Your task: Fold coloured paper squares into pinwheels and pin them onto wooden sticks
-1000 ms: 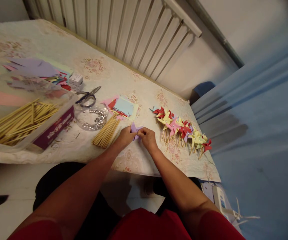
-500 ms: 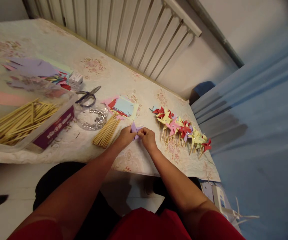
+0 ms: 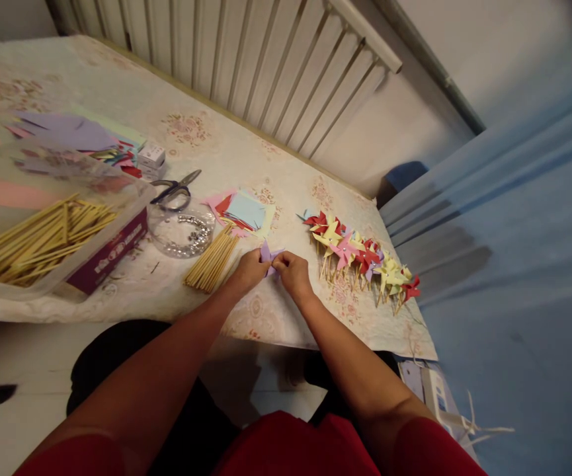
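Lilac paper, a small cut square (image 3: 267, 254), sits pinched between both hands at the near edge of the table (image 3: 191, 139). The left hand (image 3: 250, 270) grips it from nine o'clock and the right hand (image 3: 291, 272) from three o'clock, fingertips pressed together over the middle, so only two pointed corners stick out at twelve o'clock.

This looks like the folding step of a paper pinwheel: the corners are being gathered to the centre. The next move probably calls for keeping the gathered points held down with one hand while the other fetches a pin or a stick.

A loose bundle of wooden sticks (image 3: 212, 260) lies just beside the left hand at nine o'clock. Beyond it, at ten o'clock, stands a clear round dish of beads (image 3: 181, 233), with scissors (image 3: 174, 190) behind. Cut paper squares (image 3: 243, 211) lie at twelve o'clock. A row of finished pinwheels (image 3: 362, 256) runs at two o'clock, near the right hand.
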The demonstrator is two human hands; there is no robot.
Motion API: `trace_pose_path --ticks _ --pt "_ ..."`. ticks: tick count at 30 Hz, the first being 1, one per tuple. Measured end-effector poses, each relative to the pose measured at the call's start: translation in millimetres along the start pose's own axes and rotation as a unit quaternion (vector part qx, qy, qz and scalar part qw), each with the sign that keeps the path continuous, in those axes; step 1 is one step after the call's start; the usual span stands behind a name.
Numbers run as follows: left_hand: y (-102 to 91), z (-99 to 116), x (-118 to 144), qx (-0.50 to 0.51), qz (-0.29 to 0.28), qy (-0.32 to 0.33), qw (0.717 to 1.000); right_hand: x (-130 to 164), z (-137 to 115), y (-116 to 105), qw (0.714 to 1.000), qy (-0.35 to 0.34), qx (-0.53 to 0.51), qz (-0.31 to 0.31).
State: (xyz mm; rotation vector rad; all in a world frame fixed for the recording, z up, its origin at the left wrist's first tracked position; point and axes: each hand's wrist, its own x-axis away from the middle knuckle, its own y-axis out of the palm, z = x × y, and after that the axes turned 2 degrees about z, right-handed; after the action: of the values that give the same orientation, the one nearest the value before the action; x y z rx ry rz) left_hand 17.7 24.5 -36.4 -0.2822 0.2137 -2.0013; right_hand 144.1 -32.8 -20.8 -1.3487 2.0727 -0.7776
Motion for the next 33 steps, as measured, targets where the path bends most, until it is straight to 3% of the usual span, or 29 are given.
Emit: trace_pose_path --ticks 2,4,6,9,11,13,16,18,21,24,30,33 --pt "0.8 -1 -1 0.001 -0.002 0.004 1.0 0 -1 -8 0.994 -0.092 0.061 -0.01" --pt "1.5 -2 -1 0.009 -0.003 0.007 1.0 0 -1 -11 0.99 -0.121 0.076 -0.012" --pt "1.7 -2 0 0.022 -0.002 0.006 1.0 0 0 -6 0.997 -0.068 0.031 -0.006" --pt "0.3 -1 1 0.031 -0.005 0.003 0.999 -1 4 6 0.994 0.083 -0.07 0.004" --pt "-1.0 0 2 0.023 -0.006 0.004 1.0 -1 5 10 0.988 0.124 -0.093 0.001" --pt "-1.9 1 2 0.017 -0.003 0.008 1.0 -2 4 5 0.996 0.068 -0.064 -0.006" --pt "-1.9 1 1 0.018 -0.001 0.007 1.0 -2 1 -7 0.996 -0.076 0.036 -0.018" --pt "-1.7 1 1 0.026 -0.002 0.005 1.0 -2 0 -11 0.992 -0.104 0.062 -0.019" --pt "-2.2 2 1 0.042 0.0 0.006 0.999 -2 1 -3 1.0 0.004 -0.026 -0.003" --pt "-3.3 3 3 0.045 -0.003 0.011 0.999 -2 3 8 0.984 0.129 -0.125 0.014" --pt "0.1 -3 -1 0.059 -0.001 0.011 0.998 -3 4 4 0.986 0.117 -0.108 0.052" --pt "4.5 -10 -5 0.101 -0.001 0.013 0.995 -3 7 0 0.973 0.133 -0.164 0.094"
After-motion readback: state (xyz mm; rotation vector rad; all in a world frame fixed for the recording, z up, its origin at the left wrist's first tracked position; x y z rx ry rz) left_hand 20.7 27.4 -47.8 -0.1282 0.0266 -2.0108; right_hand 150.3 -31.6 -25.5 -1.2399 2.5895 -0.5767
